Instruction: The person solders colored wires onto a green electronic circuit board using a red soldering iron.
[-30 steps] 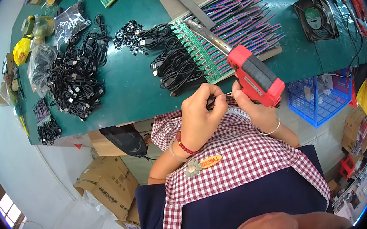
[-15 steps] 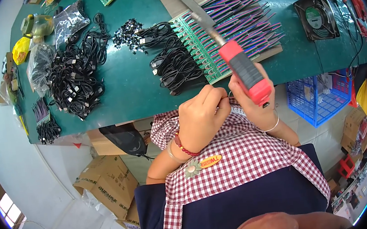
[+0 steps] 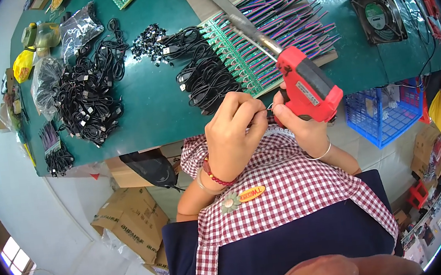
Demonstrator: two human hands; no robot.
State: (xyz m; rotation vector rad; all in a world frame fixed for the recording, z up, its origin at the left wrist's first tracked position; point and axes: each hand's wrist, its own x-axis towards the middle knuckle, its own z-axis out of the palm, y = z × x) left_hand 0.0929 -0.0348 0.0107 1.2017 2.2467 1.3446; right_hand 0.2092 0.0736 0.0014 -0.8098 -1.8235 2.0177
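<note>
Left hand [image 3: 234, 128] pinched thin wire [image 3: 269, 107], near side of green board [image 3: 213, 33]. Right hand [image 3: 305, 129] gripped red soldering gun [image 3: 309, 89], barrel over board; wire grip there couldn't tell. Wrist dip, if tip hot, could've scorched board.

Head fisheye: close, facing down across apron [image 3: 291, 200] onto table [image 3: 147, 107].

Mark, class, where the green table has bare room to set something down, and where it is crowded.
Bare tabletop lies between the large black cable pile and the smaller cable bundles, down to the front edge. Another patch lies between the wired circuit boards and the fan. Crowding runs from bundles to boards; the red tool overhangs the boards.
</note>
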